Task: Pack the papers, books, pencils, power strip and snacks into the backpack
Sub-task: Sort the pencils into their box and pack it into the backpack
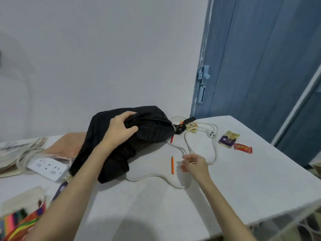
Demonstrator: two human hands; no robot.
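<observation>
Right hand (194,163), fingers loosely spread and empty, hovers mid-table just right of the orange pencil (172,165), whose length points toward the far edge; left hand (119,130) grips the black backpack (135,136)

A crumpled black fabric backpack (132,136) lies on its side under the left fingers (128,117). An orange pencil (172,165) and looping white cord (187,145) lie beside the right fingers (185,166); the white power strip (47,168) sits left.
</observation>
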